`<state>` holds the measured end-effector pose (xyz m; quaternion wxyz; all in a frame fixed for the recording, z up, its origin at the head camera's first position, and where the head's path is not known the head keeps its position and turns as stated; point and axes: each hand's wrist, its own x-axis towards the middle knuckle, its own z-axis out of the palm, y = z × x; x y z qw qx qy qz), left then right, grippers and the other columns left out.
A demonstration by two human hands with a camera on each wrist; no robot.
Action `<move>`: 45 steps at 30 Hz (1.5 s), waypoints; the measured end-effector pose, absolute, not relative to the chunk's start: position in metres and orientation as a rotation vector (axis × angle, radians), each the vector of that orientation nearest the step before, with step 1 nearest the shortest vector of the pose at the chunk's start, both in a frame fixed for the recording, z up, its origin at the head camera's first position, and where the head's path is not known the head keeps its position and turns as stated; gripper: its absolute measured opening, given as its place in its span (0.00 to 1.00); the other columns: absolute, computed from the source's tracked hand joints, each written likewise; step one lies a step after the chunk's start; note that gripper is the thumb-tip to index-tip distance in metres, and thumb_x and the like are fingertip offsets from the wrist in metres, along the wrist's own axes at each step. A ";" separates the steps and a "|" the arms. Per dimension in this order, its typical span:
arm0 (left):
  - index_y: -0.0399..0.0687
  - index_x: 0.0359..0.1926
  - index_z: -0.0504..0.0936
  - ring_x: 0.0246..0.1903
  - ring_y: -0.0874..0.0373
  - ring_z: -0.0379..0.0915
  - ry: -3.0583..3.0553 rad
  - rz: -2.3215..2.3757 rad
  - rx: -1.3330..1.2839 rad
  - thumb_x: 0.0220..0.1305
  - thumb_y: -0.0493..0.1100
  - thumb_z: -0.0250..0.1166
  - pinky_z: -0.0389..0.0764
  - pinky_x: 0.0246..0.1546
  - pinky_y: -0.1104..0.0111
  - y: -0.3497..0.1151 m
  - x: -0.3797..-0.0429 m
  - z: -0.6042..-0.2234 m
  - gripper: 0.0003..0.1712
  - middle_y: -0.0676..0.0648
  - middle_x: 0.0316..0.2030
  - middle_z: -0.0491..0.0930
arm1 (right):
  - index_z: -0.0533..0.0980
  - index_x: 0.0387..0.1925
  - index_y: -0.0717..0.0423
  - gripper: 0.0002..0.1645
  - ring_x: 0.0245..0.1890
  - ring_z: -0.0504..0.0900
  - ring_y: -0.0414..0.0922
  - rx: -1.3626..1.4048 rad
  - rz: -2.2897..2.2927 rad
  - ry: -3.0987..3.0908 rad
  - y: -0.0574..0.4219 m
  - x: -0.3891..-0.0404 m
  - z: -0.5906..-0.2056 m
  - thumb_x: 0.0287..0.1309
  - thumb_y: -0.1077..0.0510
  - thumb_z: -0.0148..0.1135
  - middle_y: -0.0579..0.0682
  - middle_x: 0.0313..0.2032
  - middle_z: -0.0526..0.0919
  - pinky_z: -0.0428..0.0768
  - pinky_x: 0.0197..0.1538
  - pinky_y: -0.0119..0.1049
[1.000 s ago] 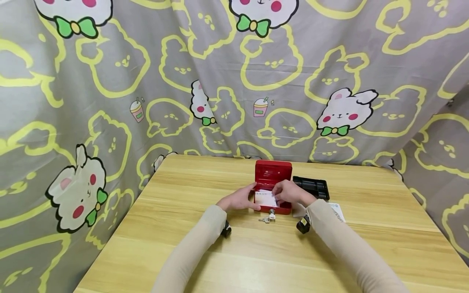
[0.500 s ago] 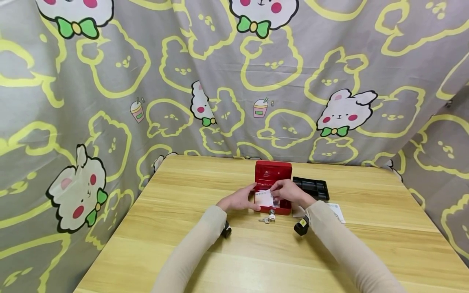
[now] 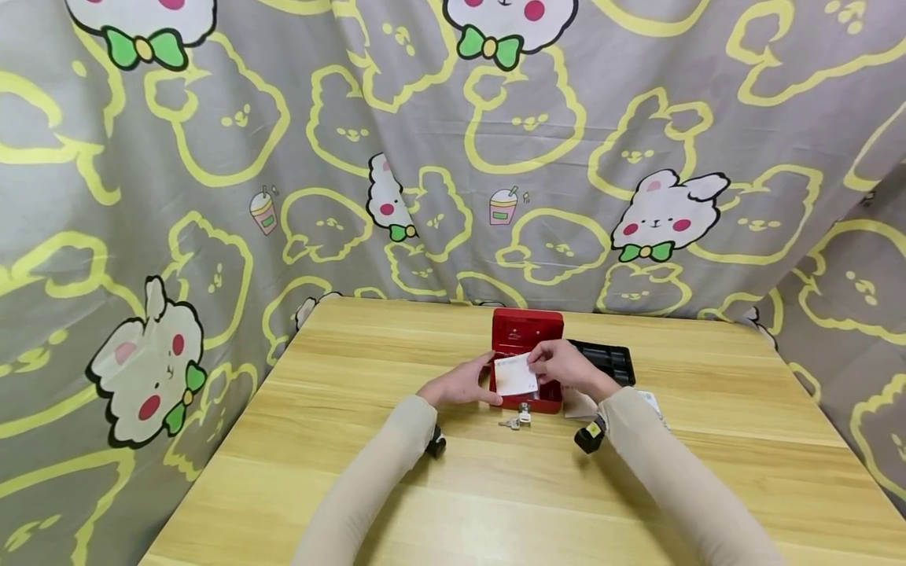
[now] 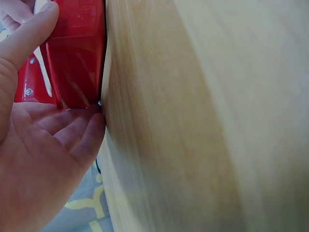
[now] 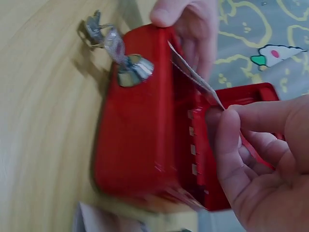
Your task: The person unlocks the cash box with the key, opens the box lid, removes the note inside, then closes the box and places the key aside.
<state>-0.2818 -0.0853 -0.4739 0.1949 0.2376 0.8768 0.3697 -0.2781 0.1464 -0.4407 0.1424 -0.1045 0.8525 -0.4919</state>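
A small red cash box (image 3: 548, 405) stands on the table with its lid (image 3: 527, 324) raised at the back. My left hand (image 3: 463, 383) grips its left end, thumb at the front corner and fingers along the side, as the left wrist view shows. Between the thumb and fingers of my right hand (image 3: 562, 365) is a white printed paper slip (image 3: 515, 376), tilted above the open box. In the right wrist view the slip (image 5: 193, 72) appears nearly edge-on. A key stands in the front lock (image 5: 135, 70), with another key (image 5: 94, 29) hanging from its ring.
Behind the right hand lies a black compartment tray (image 3: 609, 362). Papers (image 3: 580, 405) lie on the wooden table (image 3: 495, 503) right of the box, partly under the right forearm. A patterned curtain (image 3: 439, 157) hangs behind the table.
The right hand has lifted the paper slip up from inside the box and tilted it to face the head camera. The left hand stays at the box's left end.
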 end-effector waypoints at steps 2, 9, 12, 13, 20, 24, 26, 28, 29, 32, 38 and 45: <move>0.47 0.74 0.47 0.66 0.56 0.53 2.458 1.039 0.666 0.50 0.54 0.73 0.54 0.66 0.62 -0.085 -0.283 -0.474 0.58 0.47 0.68 0.60 | 0.77 0.35 0.65 0.04 0.27 0.78 0.46 -0.314 -1.424 2.471 0.153 -0.275 -0.435 0.58 0.66 0.61 0.55 0.29 0.77 0.81 0.34 0.39; 0.45 0.74 0.46 0.68 0.54 0.50 2.466 1.021 0.648 0.51 0.54 0.73 0.53 0.66 0.62 -0.085 -0.282 -0.475 0.59 0.46 0.70 0.56 | 0.76 0.38 0.66 0.07 0.29 0.78 0.48 -0.352 -1.472 2.450 0.188 -0.260 -0.417 0.59 0.65 0.61 0.55 0.31 0.78 0.81 0.38 0.47; 0.44 0.74 0.46 0.69 0.54 0.49 2.480 1.002 0.659 0.51 0.53 0.73 0.53 0.67 0.62 -0.085 -0.281 -0.474 0.59 0.45 0.70 0.54 | 0.76 0.38 0.67 0.09 0.28 0.78 0.47 -0.365 -1.488 2.465 0.205 -0.253 -0.414 0.57 0.65 0.62 0.55 0.30 0.78 0.81 0.37 0.46; 0.43 0.74 0.46 0.69 0.54 0.48 2.483 0.997 0.659 0.51 0.53 0.73 0.52 0.67 0.63 -0.085 -0.281 -0.474 0.59 0.44 0.71 0.53 | 0.76 0.38 0.68 0.09 0.28 0.78 0.47 -0.367 -1.491 2.471 0.211 -0.250 -0.414 0.57 0.64 0.63 0.55 0.30 0.78 0.81 0.36 0.45; 0.44 0.74 0.45 0.69 0.54 0.47 2.486 0.995 0.651 0.50 0.54 0.73 0.52 0.67 0.62 -0.085 -0.281 -0.472 0.60 0.45 0.71 0.53 | 0.74 0.39 0.71 0.10 0.28 0.79 0.46 -0.368 -1.512 2.447 0.249 -0.234 -0.420 0.58 0.66 0.62 0.54 0.29 0.78 0.81 0.34 0.41; 0.44 0.74 0.46 0.69 0.54 0.49 2.486 0.997 0.638 0.50 0.54 0.74 0.53 0.67 0.61 -0.085 -0.280 -0.472 0.60 0.45 0.71 0.54 | 0.73 0.39 0.72 0.12 0.29 0.79 0.45 -0.361 -1.526 2.400 0.263 -0.224 -0.426 0.58 0.65 0.61 0.55 0.31 0.78 0.82 0.36 0.42; 0.44 0.74 0.46 0.69 0.53 0.49 2.487 0.999 0.631 0.50 0.53 0.74 0.53 0.66 0.61 -0.084 -0.281 -0.472 0.60 0.45 0.70 0.54 | 0.73 0.39 0.71 0.12 0.29 0.79 0.46 -0.359 -1.514 2.398 0.268 -0.219 -0.429 0.58 0.64 0.62 0.56 0.31 0.78 0.82 0.36 0.43; 0.44 0.74 0.47 0.68 0.53 0.50 2.487 1.001 0.623 0.50 0.54 0.73 0.54 0.66 0.61 -0.084 -0.280 -0.472 0.59 0.45 0.70 0.55 | 0.73 0.40 0.71 0.13 0.29 0.80 0.46 -0.360 -1.504 2.395 0.271 -0.215 -0.433 0.58 0.64 0.62 0.56 0.31 0.78 0.82 0.36 0.43; 0.44 0.74 0.47 0.68 0.53 0.50 2.487 1.000 0.623 0.50 0.54 0.73 0.54 0.66 0.61 -0.084 -0.280 -0.473 0.59 0.45 0.70 0.55 | 0.74 0.39 0.71 0.13 0.28 0.80 0.46 -0.352 -1.501 2.398 0.272 -0.213 -0.434 0.57 0.63 0.63 0.55 0.31 0.78 0.82 0.36 0.42; 0.44 0.74 0.47 0.69 0.54 0.49 2.489 1.000 0.628 0.50 0.53 0.74 0.53 0.66 0.62 -0.083 -0.281 -0.473 0.59 0.45 0.70 0.54 | 0.74 0.39 0.70 0.13 0.29 0.79 0.45 -0.351 -1.497 2.391 0.273 -0.208 -0.438 0.57 0.64 0.63 0.55 0.31 0.78 0.82 0.35 0.39; 0.43 0.74 0.46 0.68 0.53 0.50 2.488 0.990 0.634 0.50 0.53 0.73 0.54 0.66 0.61 -0.083 -0.280 -0.473 0.60 0.44 0.70 0.55 | 0.75 0.37 0.69 0.11 0.26 0.78 0.44 -0.387 -1.459 2.379 0.272 -0.199 -0.449 0.55 0.64 0.64 0.54 0.29 0.77 0.80 0.31 0.36; 0.42 0.74 0.46 0.68 0.53 0.50 2.488 0.992 0.635 0.51 0.53 0.73 0.54 0.66 0.61 -0.083 -0.280 -0.472 0.59 0.44 0.70 0.55 | 0.74 0.35 0.69 0.10 0.24 0.78 0.43 -0.453 -1.440 2.322 0.271 -0.195 -0.462 0.53 0.66 0.64 0.54 0.27 0.77 0.81 0.30 0.36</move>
